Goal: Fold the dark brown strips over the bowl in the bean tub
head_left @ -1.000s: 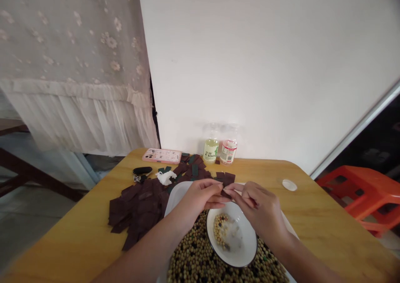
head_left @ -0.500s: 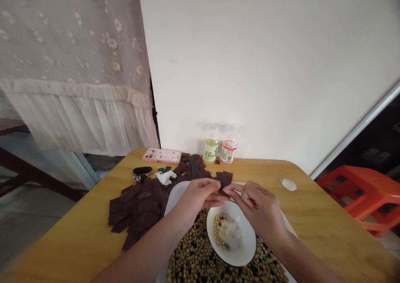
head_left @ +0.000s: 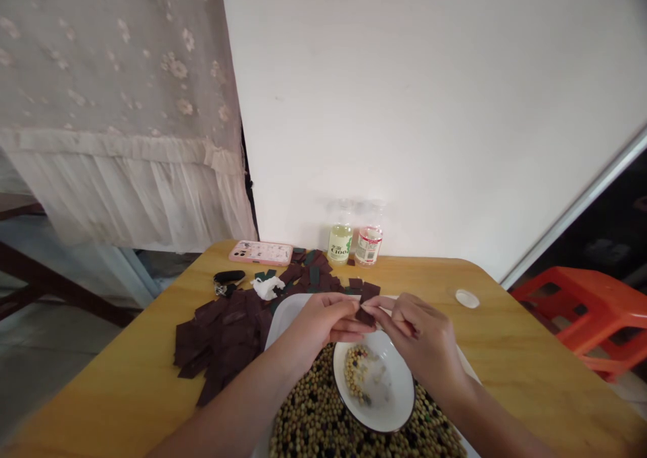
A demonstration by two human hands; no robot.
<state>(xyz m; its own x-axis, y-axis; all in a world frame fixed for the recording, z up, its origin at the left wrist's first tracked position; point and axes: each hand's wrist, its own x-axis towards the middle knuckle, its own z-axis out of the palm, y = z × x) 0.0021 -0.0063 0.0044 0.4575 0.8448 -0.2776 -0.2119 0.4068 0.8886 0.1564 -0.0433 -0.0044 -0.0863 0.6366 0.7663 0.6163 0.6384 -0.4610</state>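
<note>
My left hand point(head_left: 323, 322) is closed, its thumb and fingers pinching a small dark brown piece point(head_left: 364, 316) of flat, cloth-like material. From the other side, the fingertips of my right hand point(head_left: 422, 333) pinch the same piece. Both hands hover over the far rim of a white bowl point(head_left: 397, 404) with a dark edge. Inside the bowl lie pale round beads point(head_left: 352, 370) and a whitish, fluffy-looking patch whose kind I cannot make out. The bowl rests on a bed of tan and dark beads point(head_left: 308, 411) filling a white tray point(head_left: 281, 318).
Left of the tray spreads a heap of dark brown pieces point(head_left: 227, 337). Behind it are a crumpled white tissue point(head_left: 267, 287), keys with a black fob point(head_left: 229, 277) and a pink-cased phone point(head_left: 261, 252). Two bottles point(head_left: 340, 244) stand against the wall; a white lid point(head_left: 467, 299) lies right.
The held brown piece has shifted slightly down and right between my fingers, and its angle has changed. My left hand has moved a little to the right; the bowl and tray stay put.
</note>
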